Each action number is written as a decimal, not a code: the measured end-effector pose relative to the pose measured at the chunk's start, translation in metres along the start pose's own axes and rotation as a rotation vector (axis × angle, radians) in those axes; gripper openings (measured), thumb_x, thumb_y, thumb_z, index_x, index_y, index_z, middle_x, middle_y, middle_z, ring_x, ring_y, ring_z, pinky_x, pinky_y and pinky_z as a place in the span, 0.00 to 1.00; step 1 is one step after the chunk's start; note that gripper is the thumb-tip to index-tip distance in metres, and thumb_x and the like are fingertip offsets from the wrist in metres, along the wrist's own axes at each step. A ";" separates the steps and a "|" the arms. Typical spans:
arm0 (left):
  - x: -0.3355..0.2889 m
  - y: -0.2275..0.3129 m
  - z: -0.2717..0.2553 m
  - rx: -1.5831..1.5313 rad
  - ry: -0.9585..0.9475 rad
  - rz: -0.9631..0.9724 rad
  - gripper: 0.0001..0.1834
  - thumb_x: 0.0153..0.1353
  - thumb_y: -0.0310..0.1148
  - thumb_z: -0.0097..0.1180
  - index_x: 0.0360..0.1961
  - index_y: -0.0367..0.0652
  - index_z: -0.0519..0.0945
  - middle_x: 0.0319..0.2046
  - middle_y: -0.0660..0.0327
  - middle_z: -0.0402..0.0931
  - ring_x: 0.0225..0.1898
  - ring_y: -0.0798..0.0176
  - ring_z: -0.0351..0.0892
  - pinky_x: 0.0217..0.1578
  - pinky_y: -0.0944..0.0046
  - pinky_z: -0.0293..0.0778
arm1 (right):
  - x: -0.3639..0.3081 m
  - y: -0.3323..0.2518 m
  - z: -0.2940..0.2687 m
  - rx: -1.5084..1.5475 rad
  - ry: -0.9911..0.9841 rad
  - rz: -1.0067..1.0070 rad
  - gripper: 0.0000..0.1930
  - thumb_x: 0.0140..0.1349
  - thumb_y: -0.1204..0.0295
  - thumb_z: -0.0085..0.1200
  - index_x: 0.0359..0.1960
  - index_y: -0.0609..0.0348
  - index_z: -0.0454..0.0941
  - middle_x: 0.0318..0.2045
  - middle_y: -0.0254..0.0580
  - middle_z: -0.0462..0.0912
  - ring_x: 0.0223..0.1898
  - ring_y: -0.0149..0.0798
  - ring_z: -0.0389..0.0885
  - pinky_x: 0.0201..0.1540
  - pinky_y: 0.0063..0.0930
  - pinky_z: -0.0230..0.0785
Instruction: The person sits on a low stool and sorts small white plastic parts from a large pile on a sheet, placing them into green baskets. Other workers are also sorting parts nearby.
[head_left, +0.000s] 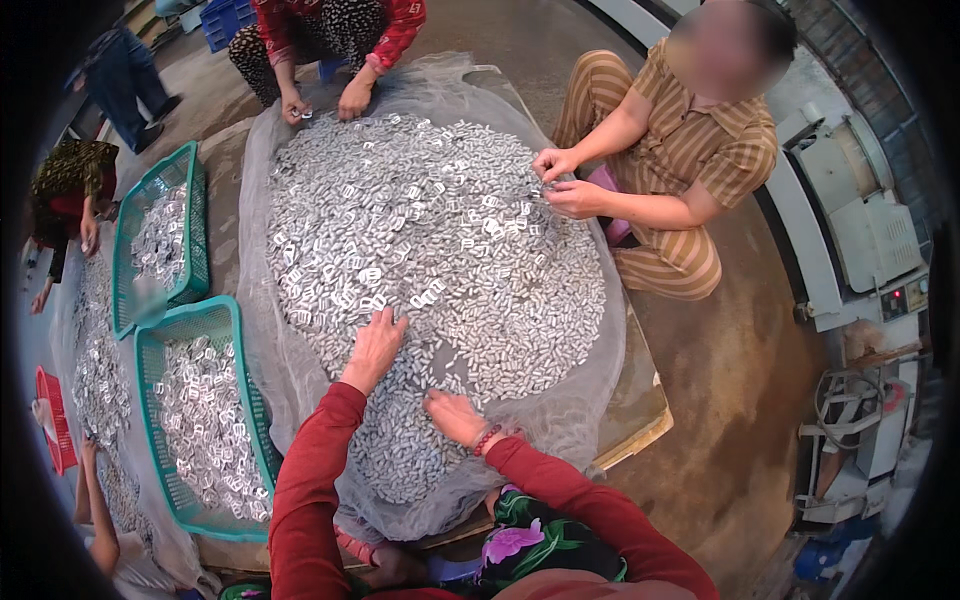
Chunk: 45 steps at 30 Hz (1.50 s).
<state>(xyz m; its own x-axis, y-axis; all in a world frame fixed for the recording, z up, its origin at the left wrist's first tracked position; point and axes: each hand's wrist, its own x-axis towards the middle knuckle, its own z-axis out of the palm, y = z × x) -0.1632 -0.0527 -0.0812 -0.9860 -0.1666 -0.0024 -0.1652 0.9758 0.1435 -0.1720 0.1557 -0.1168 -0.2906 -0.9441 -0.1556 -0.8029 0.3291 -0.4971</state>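
A wide heap of small silvery metal pellets [535, 345] lies before me on a pale mesh sheet [258, 240]. Flat metal pieces with slots, like buckles [432, 292], are scattered over its upper and left parts. My left hand [374, 346] reaches onto the heap with fingers stretched out, their tips beside several buckle-like pieces. Nearer to me and to the right, my right hand [458, 418], wearing a red bead bracelet, rests low over the pellets, fingers extended toward the left. I see nothing held in either hand, though the right fingertips are partly hidden.
Two green baskets [146, 400] of buckle-like pieces stand left of the heap. Across from me, a co-worker in red [395, 30] handles pieces; another in striped clothes [690, 150] works at right. A second heap [100, 380] and red basket [55, 420] lie far left; machinery [860, 210] stands right.
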 end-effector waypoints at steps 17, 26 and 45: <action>-0.143 0.042 0.012 -0.964 0.234 -0.464 0.19 0.49 0.39 0.59 0.42 0.44 0.75 0.29 0.51 0.77 0.32 0.51 0.78 0.33 0.56 0.72 | -0.027 0.013 -0.046 1.951 0.195 0.278 0.12 0.59 0.62 0.44 0.35 0.58 0.71 0.33 0.40 0.71 0.31 0.35 0.70 0.16 0.21 0.64; -0.117 0.080 -0.052 -1.139 0.249 -0.402 0.18 0.46 0.32 0.61 0.38 0.36 0.73 0.23 0.55 0.76 0.28 0.63 0.77 0.29 0.62 0.70 | -0.013 -0.011 -0.059 1.809 0.069 0.469 0.15 0.62 0.62 0.48 0.44 0.59 0.71 0.34 0.34 0.77 0.27 0.24 0.74 0.22 0.10 0.63; -0.132 0.106 -0.015 -0.581 0.046 -0.374 0.10 0.43 0.34 0.54 0.19 0.36 0.77 0.21 0.49 0.76 0.25 0.44 0.76 0.25 0.49 0.70 | -0.012 -0.028 -0.064 1.460 0.013 0.507 0.21 0.55 0.75 0.55 0.51 0.64 0.70 0.37 0.33 0.76 0.28 0.19 0.69 0.25 0.07 0.62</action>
<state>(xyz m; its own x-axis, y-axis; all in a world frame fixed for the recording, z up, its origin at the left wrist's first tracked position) -0.0497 0.0706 -0.0511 -0.8609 -0.4957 -0.1149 -0.4430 0.6191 0.6484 -0.1793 0.1592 -0.0458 -0.3767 -0.7403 -0.5568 0.5659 0.2920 -0.7710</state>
